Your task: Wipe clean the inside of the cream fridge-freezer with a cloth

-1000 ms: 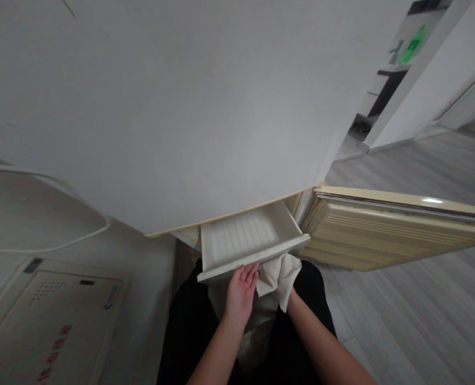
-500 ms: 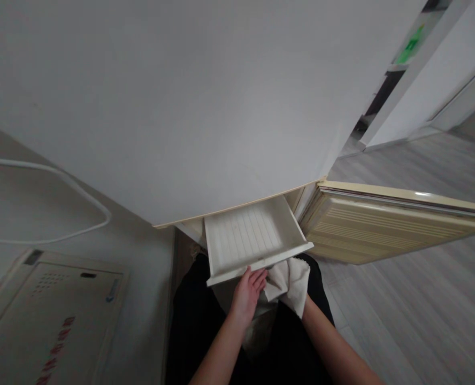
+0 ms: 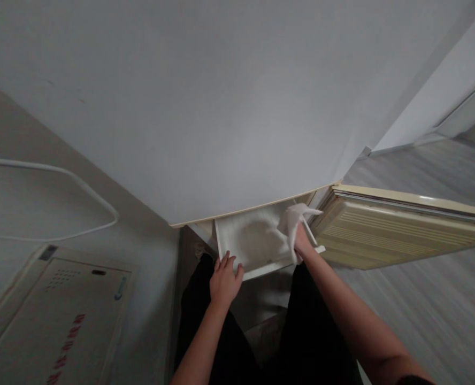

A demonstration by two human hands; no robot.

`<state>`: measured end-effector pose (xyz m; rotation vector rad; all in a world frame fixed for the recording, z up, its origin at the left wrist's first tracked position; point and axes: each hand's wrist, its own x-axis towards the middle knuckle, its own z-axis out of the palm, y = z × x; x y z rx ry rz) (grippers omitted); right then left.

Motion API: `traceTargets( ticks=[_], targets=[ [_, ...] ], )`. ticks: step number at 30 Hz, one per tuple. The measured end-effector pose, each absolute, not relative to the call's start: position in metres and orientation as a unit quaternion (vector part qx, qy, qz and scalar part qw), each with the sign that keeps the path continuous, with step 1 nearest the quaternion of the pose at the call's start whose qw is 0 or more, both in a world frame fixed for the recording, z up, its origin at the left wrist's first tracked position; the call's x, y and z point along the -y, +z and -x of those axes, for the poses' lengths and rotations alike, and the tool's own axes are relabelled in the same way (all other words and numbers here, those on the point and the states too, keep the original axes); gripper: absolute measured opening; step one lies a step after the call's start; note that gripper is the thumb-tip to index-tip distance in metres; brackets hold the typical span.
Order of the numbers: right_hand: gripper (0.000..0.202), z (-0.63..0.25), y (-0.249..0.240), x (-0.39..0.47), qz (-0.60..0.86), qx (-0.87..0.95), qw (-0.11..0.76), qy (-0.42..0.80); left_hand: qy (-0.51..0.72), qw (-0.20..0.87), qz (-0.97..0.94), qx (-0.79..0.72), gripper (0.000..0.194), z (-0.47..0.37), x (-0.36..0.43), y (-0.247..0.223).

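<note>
A white drawer [image 3: 257,238] is pulled partway out beneath a large pale surface. At its front left corner rests my left hand [image 3: 224,279], fingers spread over the front edge, holding nothing. My right hand [image 3: 301,240] is at the right side of the drawer with a white cloth [image 3: 291,222] in it. The cloth drapes over the fingers and hides most of them; one corner sticks out past the drawer's right wall.
A cream door with ribbed lining [image 3: 398,230] stands open on the right, above a grey wood-look floor [image 3: 434,299]. On the left are a wall panel with red lettering [image 3: 81,315] and a white cable [image 3: 81,184]. My legs are below the drawer.
My right hand has carried the cloth up from the drawer's front edge to its right side. My left hand has shifted left to the front corner. The view has moved slightly.
</note>
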<state>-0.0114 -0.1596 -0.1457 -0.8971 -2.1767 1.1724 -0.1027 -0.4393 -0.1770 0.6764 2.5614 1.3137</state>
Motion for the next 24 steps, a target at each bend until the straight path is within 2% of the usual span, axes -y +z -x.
traceTargets(
  ticks=[2, 5, 7, 10, 13, 15, 20, 24],
  targets=[
    [0.064, 0.056, -0.148, 0.179, 0.268, 0.853, 0.126, 0.430, 0.455, 0.097, -0.216, -0.858, 0.017, 0.100, 0.439, -0.177],
    [0.066, 0.109, -0.162, 0.219, 0.185, 0.909, -0.105, 0.358, 0.493, 0.122, -0.198, -0.839, 0.020, 0.099, 0.439, -0.172],
    [0.079, 0.134, -0.174, 0.245, 0.164, 0.929, -0.177, 0.282, 0.484, 0.126, -0.203, -0.842, 0.024, 0.101, 0.439, -0.170],
    [0.092, 0.162, -0.188, 0.272, 0.130, 0.953, -0.187, 0.202, 0.406, 0.087, -0.252, -0.874, 0.039, 0.102, 0.441, -0.171],
    [0.084, 0.180, -0.192, 0.278, 0.095, 0.962, -0.193, 0.171, 0.296, 0.029, -0.305, -0.905, 0.061, 0.100, 0.441, -0.172],
    [0.083, 0.183, -0.193, 0.269, 0.075, 0.965, -0.190, 0.161, 0.245, -0.001, -0.323, -0.914, 0.069, 0.099, 0.441, -0.172],
    [0.090, 0.169, -0.202, 0.221, 0.126, 0.966, -0.166, 0.151, 0.203, -0.007, -0.323, -0.924, 0.068, 0.099, 0.441, -0.171],
    [0.088, 0.148, -0.216, 0.171, 0.190, 0.960, -0.138, 0.150, 0.201, 0.008, -0.315, -0.927, 0.068, 0.098, 0.441, -0.169]
  ],
)
